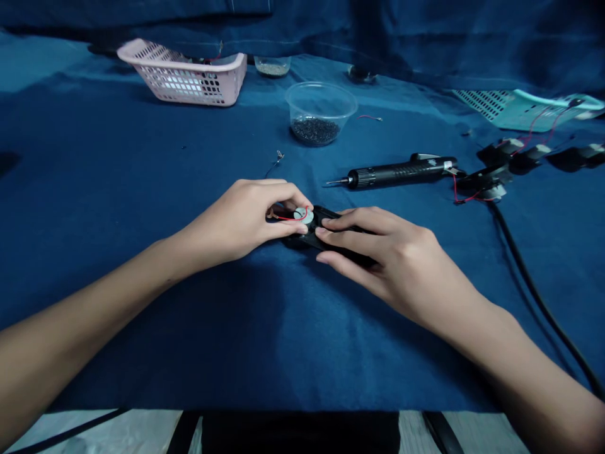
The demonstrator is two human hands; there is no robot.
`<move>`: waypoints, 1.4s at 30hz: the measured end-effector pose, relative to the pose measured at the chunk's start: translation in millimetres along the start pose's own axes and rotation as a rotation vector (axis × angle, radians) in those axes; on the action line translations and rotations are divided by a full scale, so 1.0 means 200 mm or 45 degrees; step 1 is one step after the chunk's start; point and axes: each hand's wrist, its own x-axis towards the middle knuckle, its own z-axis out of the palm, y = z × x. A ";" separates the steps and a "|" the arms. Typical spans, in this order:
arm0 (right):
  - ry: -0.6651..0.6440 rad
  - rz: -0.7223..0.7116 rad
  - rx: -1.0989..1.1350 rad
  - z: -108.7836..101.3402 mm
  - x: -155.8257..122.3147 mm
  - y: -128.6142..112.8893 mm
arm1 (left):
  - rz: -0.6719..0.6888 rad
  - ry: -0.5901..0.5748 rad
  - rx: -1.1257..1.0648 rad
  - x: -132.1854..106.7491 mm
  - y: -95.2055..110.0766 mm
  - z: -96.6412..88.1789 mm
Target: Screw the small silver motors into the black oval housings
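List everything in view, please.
Black part: 1, black, centre
Round piece: 1, pale, centre
Screwdriver: 1, black, right
Larger tub: 1, clear, far centre
Bits: uncountable, black, inside larger tub
Pink basket: 1, pink, far left
Smaller tub: 1, clear, beside pink basket
Teal basket: 1, teal, far right
Wired parts: several, black, right
Red wire: 1, red, beside larger tub
Dark wire: 1, dark, centre
Cable: 1, black, right
Tablecloth: 1, blue, underneath
Hanging cloth: 1, blue, top
Left hand: 1, bare, at round piece
Right hand: 1, bare, on black part
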 end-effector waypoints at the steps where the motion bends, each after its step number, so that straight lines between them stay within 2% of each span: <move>1: 0.009 0.011 0.009 0.00 0.00 0.00 | 0.005 0.004 0.000 0.00 0.00 0.00; 16: 0.027 -0.012 0.009 0.01 0.00 -0.01 | 0.001 0.006 0.011 0.01 0.00 0.00; 21: 0.079 0.043 0.014 0.02 -0.01 -0.02 | -0.017 0.006 -0.006 0.01 0.00 0.00; 33: 0.141 0.048 -0.028 0.03 -0.01 -0.05 | -0.024 0.008 -0.007 0.01 0.00 0.00; 42: 0.135 0.043 -0.010 0.03 -0.02 -0.03 | -0.021 0.004 -0.016 0.01 0.00 0.00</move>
